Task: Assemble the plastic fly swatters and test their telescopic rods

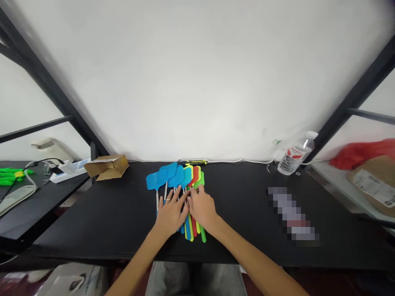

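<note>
Several fly swatters lie side by side on the black table, heads toward the wall and handles toward me. Blue fly swatters (156, 180) make up the left of the bunch; a red fly swatter (195, 174) and a green fly swatter (202, 179) are at the right. My left hand (170, 213) rests over the middle shafts with its fingers spread. Beside it, my right hand (203, 207) curls its fingers around shafts on the right side. Both hands hide parts of the shafts, and coloured handle ends show below them.
A small open cardboard box (108, 166) and a white power strip (70, 170) stand at the left. At the back right is a water bottle (296, 154), with a blurred-out object (293, 216) nearer. A yellow-and-black item (196, 162) lies by the wall. Black metal posts (354, 92) frame the table.
</note>
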A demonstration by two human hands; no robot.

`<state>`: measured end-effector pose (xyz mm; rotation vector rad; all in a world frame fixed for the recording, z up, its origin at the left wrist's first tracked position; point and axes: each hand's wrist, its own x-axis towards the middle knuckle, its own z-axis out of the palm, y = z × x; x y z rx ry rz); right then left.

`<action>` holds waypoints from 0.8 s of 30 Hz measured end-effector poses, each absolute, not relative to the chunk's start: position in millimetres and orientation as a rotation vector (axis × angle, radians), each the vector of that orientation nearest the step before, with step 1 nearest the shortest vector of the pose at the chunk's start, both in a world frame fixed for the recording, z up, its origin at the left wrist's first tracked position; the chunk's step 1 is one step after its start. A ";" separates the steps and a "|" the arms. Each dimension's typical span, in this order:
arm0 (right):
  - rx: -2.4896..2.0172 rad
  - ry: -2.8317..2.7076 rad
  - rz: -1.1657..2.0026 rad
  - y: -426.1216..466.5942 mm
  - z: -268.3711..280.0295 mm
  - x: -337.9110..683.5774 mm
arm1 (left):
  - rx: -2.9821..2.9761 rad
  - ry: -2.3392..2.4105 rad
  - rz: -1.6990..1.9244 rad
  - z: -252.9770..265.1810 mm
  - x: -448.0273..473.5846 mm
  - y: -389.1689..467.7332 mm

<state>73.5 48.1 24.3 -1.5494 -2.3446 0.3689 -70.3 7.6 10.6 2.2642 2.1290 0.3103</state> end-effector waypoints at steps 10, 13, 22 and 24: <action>-1.434 -2.347 0.405 44.0 24.9 16.4 | 2.401 2.014 0.184 20.3 -166.1 13.6; -1.514 -2.304 0.339 42.6 22.5 28.0 | 2.331 2.210 0.272 17.4 -160.5 4.3; -1.692 -2.342 0.371 41.8 30.7 33.0 | 1.991 2.296 0.352 6.6 -137.7 -8.4; -1.710 -2.369 0.364 41.2 34.2 30.0 | 1.997 2.287 0.349 7.2 -140.8 -7.9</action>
